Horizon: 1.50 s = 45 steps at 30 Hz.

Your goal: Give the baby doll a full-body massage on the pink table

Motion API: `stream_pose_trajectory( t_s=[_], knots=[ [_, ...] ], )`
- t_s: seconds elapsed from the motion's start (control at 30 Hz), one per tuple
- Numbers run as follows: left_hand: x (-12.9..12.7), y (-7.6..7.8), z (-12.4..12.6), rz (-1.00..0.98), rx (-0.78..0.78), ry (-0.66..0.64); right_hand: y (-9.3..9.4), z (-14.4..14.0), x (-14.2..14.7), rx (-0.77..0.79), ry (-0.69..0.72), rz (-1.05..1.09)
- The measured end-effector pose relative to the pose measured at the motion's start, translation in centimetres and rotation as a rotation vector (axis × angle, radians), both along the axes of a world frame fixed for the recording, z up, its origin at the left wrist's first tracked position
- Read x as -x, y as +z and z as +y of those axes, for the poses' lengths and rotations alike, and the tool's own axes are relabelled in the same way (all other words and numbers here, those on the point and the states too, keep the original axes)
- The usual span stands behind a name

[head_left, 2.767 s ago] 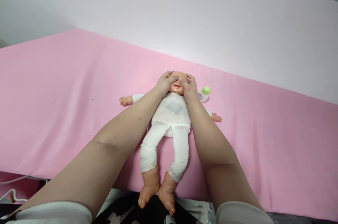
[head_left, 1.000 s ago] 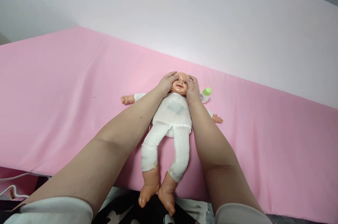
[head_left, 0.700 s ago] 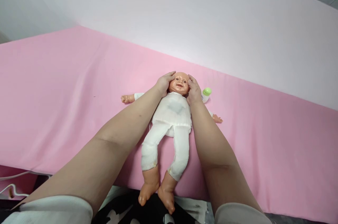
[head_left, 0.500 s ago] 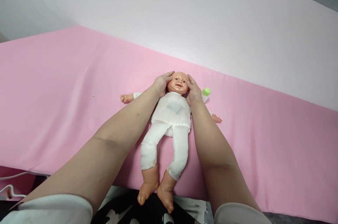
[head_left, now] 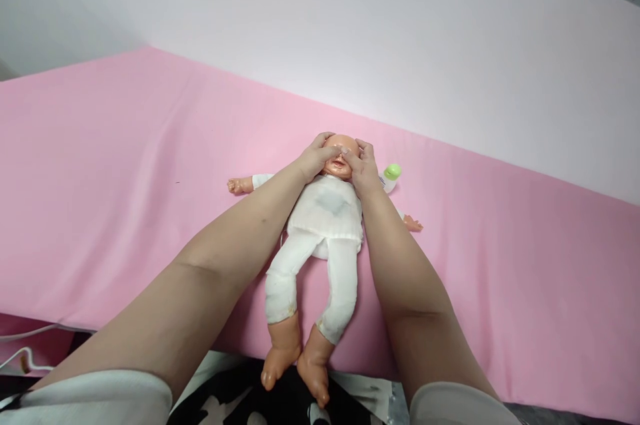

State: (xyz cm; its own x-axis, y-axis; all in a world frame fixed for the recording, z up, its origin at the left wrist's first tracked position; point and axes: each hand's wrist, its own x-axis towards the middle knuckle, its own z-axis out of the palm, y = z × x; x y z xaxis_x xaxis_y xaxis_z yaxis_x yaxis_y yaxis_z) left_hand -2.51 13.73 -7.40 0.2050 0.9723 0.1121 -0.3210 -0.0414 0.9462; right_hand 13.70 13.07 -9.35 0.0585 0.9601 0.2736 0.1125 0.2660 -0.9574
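Note:
A baby doll (head_left: 325,208) in a white cloth top and leggings lies on its back, its bare feet toward me and its arms spread out. My left hand (head_left: 320,157) cups the left side of its head, with the thumb laid across the face near the nose. On the other side, my right hand (head_left: 364,163) wraps the head the same way, thumb also on the face by the nose. Both thumbs cover the doll's eyes; its mouth still shows. Close beyond my right wrist lies a small bottle with a light green cap (head_left: 393,171), partly hidden.
A pink cloth (head_left: 500,265) covers the table under the doll. Behind it rises a white wall or panel (head_left: 320,25). A white cable (head_left: 27,358) hangs at the lower left, below the table edge. The doll's feet reach over the front edge.
Both thumbs have moved inward from the sides of the doll's head onto its face, covering the eyes. The doll stays in place.

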Motion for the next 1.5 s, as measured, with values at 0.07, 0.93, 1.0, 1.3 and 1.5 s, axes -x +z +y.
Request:
stream_pose_trajectory(
  t_s=[0.07,0.93,1.0,1.3,1.5],
  knots=[
    [-0.2,-0.1,0.1,0.033,-0.022,0.026,-0.2,0.3,0.1,-0.006,-0.058,-0.013],
    [0.8,-0.1,0.4,-0.188,0.098,-0.040,0.9,-0.7,0.2,0.135,0.078,0.356],
    [0.5,-0.1,0.3,-0.131,0.048,-0.036,0.6,-0.5,0.3,0.083,0.046,0.252],
    [-0.4,-0.5,0.6,0.026,0.010,0.081,0.2,0.2,0.6,0.019,-0.055,0.132],
    [-0.6,-0.5,0.8,0.046,-0.012,0.108,0.5,0.3,1.0,0.045,-0.116,0.095]
  ],
)
